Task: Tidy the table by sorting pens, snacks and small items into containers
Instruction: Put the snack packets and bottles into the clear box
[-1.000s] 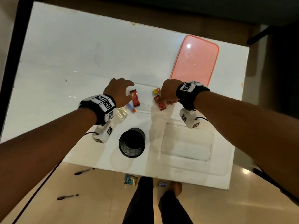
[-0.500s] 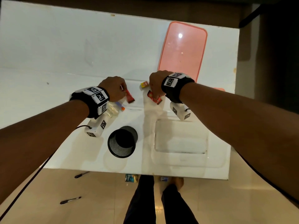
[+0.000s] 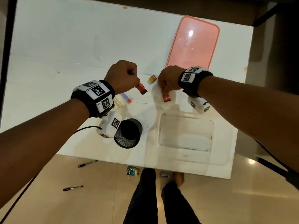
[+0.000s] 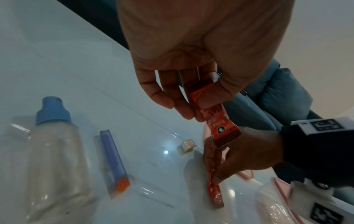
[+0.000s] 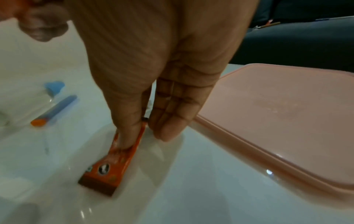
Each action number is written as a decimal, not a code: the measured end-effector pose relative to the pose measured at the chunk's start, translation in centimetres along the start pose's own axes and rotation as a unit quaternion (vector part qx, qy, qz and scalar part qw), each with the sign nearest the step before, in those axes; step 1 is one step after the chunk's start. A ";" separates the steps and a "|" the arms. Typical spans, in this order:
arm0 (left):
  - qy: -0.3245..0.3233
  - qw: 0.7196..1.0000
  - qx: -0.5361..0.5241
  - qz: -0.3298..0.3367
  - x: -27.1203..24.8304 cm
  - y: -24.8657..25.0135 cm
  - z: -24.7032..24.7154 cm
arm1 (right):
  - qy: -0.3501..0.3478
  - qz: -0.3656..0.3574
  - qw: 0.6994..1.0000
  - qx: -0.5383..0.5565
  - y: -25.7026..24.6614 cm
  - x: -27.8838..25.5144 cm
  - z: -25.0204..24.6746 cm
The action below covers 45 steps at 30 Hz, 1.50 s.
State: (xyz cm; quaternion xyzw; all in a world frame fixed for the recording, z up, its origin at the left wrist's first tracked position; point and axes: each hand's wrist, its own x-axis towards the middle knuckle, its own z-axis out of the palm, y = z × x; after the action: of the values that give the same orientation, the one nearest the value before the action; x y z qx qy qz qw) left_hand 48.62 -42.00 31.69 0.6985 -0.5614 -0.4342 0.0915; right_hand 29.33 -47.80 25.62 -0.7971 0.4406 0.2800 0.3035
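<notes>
My left hand pinches a red snack bar between thumb and fingers, lifted off the white table; the left wrist view shows that bar hanging from the fingertips. My right hand pinches a second red snack bar by its upper end, its lower end low over the table; the right wrist view shows this bar under the thumb. A clear plastic container and a black mesh pen cup stand at the near edge.
A pink lid lies at the far right. A small yellow-red box, a blue-and-orange item and a clear bottle with a blue cap lie on the table. Two pens and small packets lie on the floor.
My left hand closed on the left snack bar and lifted it off the table. My right hand kept its pinch on the other bar and tilted it up.
</notes>
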 end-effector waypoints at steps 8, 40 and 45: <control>-0.051 0.995 0.056 0.062 -6.1 3.0 3.8 | 0.224 0.021 0.954 0.199 1.4 -9.7 -3.1; -0.028 0.995 0.062 -0.076 -18.6 -1.3 13.8 | 0.018 0.103 0.956 0.274 -2.6 -12.8 14.5; -0.036 0.994 -0.039 -0.099 -19.0 -2.4 15.4 | -0.033 0.048 0.960 0.272 -3.3 -12.8 13.8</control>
State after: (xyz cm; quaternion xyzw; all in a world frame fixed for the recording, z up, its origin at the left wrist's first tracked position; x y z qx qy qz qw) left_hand 39.49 -19.16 30.45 0.7306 -0.4749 -0.4874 0.0552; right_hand 23.92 -29.44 26.44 -0.6526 0.5277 0.1896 0.5095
